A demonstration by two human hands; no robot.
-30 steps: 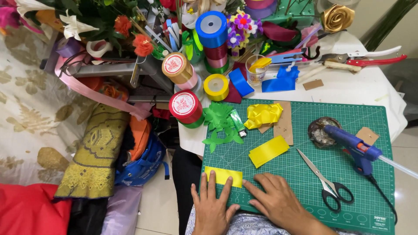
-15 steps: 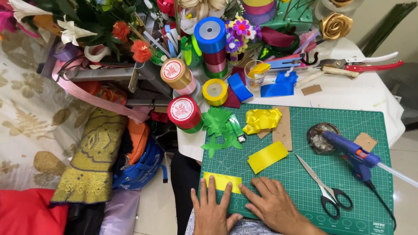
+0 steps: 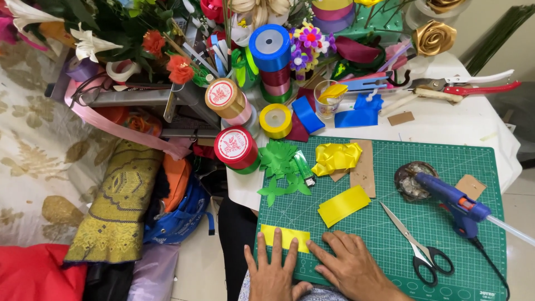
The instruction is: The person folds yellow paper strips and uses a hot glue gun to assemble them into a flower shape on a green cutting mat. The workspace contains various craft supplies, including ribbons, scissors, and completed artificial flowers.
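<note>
Left hand: the left hand (image 3: 274, 271) is laid flat, fingers spread, on the near edge of the green cutting mat (image 3: 446, 167); its fingertips are pressed onto the yellow ribbon strip (image 3: 285, 237). Nothing is gripped.
Right hand: the right hand (image 3: 350, 263) is held open and flat on the mat just beside the left; its forefinger is pointed at the right end of the strip and appears to touch it. Nothing is clasped.
Yellow ribbon strip: it is laid flat along the mat's near left corner, partly covered by the left fingers.
Second yellow piece: a wider yellow ribbon piece (image 3: 344, 205) is laid at a slant near the middle of the mat, apart from both hands.
Scissors: black-handled scissors (image 3: 417, 244) are left closed on the mat, to the right of the right hand.
Glue gun: a blue glue gun (image 3: 452, 202) is rested on the mat's right part.
Leaves: green paper leaves (image 3: 281, 170) are spread at the mat's far left corner.
Desk: the white desk (image 3: 446, 120) is covered with ribbon spools (image 3: 236, 147) and flowers beyond the mat.
</note>
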